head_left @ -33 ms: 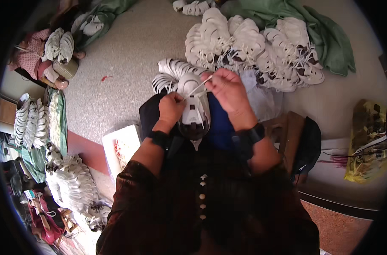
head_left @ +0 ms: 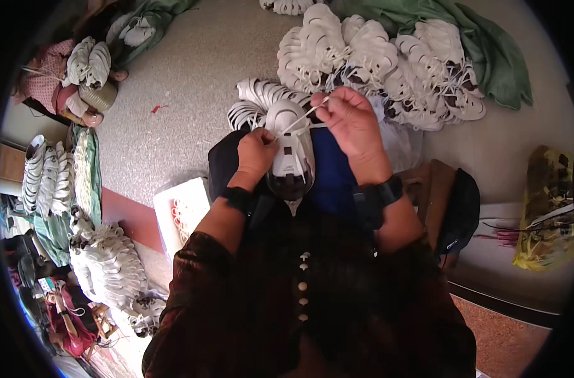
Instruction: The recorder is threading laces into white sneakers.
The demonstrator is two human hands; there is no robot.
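Note:
A white shoe upper with dark openings rests over my lap, its rounded toe pointing away from me. My left hand is closed in a pinch at its left edge, near the lace holes. What exactly sits between those fingertips is hidden. From there a white shoelace runs taut up and right to my right hand, which pinches it between thumb and forefinger. Another strip of lace crosses the upper toward the right, just below my right hand.
Beyond the upper lies a fanned stack of white uppers. Larger laced piles sit farther right beside green cloth. More bundles line the left, near a white tray. Another person sits far left; a yellow bag stands right.
My right hand has moved a little up and right, drawing the shoelace farther from the upper. My left hand stays at the upper's left edge. The whole view has shifted slightly.

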